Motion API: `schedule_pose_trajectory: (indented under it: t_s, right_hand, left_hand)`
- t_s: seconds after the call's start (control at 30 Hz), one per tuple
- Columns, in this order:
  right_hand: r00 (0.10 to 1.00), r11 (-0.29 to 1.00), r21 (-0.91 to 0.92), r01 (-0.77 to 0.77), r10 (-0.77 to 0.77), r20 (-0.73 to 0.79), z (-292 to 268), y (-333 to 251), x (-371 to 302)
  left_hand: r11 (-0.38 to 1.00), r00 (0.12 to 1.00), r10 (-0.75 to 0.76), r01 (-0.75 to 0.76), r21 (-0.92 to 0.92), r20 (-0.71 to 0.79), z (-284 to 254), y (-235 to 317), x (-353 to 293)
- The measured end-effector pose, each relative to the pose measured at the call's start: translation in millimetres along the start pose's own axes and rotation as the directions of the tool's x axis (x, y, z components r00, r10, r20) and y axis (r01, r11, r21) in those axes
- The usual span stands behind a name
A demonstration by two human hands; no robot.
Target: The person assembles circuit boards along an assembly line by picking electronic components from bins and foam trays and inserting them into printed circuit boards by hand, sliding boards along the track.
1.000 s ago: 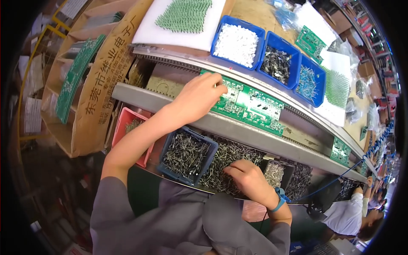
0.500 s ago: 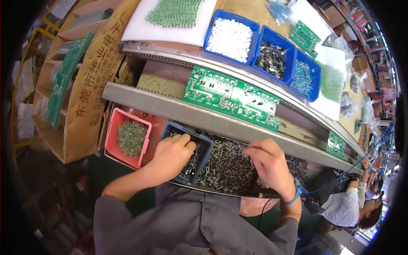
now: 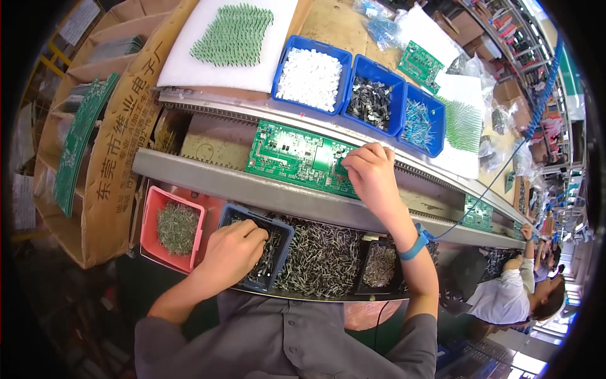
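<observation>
My right hand, with a blue wrist strap, is over the right part of a green circuit board in the rail track. Its fingertips are pinched together close to the board's surface; whatever they hold is too small to make out. My left hand reaches into a dark blue bin of small dark metal parts, fingers curled and partly hidden among them. Beside that bin lies a large heap of loose metal parts, with a black tray of finer pieces to its right.
A pink bin of thin leaded parts stands at left, near a cardboard rack holding boards. Beyond the metal rail are blue bins of white, black and blue components. A co-worker sits at right.
My right hand has moved from above the metal-part heap up and away to the circuit board. My left hand stays in the dark blue bin. The whole view has shifted slightly.
</observation>
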State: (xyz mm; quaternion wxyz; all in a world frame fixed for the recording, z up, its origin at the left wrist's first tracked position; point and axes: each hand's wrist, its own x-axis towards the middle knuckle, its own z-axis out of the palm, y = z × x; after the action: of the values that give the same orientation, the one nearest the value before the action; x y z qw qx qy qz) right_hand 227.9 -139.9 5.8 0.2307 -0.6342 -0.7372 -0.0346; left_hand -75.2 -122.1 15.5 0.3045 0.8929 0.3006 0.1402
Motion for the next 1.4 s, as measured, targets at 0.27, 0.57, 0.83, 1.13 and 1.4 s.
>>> schedule_pose_trajectory:
  t_s: [0.27, 0.57, 0.83, 1.13, 1.4]
  right_hand:
    - [0.999, 1.0, -0.016, 0.014, -0.013, 0.041, -2, -1, 2]
    - [0.996, 0.997, -0.044, -0.07, 0.072, 0.045, -1, -5, 2]
    - [0.992, 0.993, 0.007, -0.121, 0.12, 0.037, 0, 2, -4]
    - [0.991, 0.992, -0.003, -0.125, 0.125, 0.049, 5, 2, -3]
    - [0.936, 0.94, 0.217, 0.264, -0.304, 0.179, -11, -96, -5]
  left_hand:
    - [0.998, 0.999, -0.011, 0.008, -0.056, -0.039, -1, -4, -4]
    - [0.992, 0.999, 0.031, -0.034, -0.124, -0.03, -5, -3, -4]
    - [0.973, 0.986, 0.144, -0.156, -0.172, -0.08, -17, -5, 1]
    - [0.974, 0.982, 0.186, -0.19, -0.123, -0.043, -32, -3, 19]
    - [0.96, 0.978, 0.129, -0.165, -0.226, -0.165, -34, -19, 79]
